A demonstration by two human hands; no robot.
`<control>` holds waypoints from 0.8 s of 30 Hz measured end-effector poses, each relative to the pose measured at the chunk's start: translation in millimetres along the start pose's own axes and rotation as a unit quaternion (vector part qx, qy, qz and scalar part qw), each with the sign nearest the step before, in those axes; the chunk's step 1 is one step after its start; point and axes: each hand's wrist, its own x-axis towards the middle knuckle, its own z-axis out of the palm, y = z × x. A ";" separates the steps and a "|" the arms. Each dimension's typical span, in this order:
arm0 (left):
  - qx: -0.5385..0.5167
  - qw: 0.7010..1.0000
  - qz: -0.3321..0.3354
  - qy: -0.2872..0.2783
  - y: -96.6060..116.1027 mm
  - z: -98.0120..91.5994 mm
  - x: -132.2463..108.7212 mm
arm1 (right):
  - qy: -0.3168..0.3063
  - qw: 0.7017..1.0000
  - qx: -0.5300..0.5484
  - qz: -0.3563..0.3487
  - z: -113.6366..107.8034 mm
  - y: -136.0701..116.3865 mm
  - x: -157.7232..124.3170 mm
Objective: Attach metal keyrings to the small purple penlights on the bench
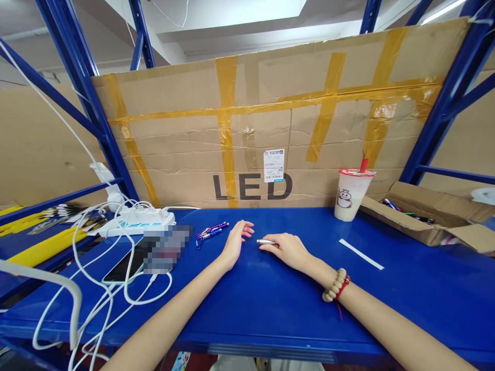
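Observation:
My right hand (289, 249) rests on the blue tabletop (247, 309), its fingers closed round a slim silver pen-shaped metal tube (265, 241). One end of the tube sticks out to the left; the rest is hidden under the fingers. Just left of it, my left hand (235, 244) stands on its outer edge, fingers loosely apart and nothing in them. Beyond that hand lie two similar slim tubes side by side, one purple (212, 228) and one blue (211, 234), with a small loop at the near end.
At left are a phone (129, 265), a partly blurred device, a white power strip (135, 221) and tangled white cables. A white paper strip (361, 254), a drink cup (352, 196) with a red straw and an open cardboard box (417, 221) stand right. Cardboard (185, 144) walls the back.

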 end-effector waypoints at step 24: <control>0.002 1.000 0.004 -0.007 0.1 -1.6 0.2 | -0.001 1.000 0.001 -0.014 1.1 1.8 0.4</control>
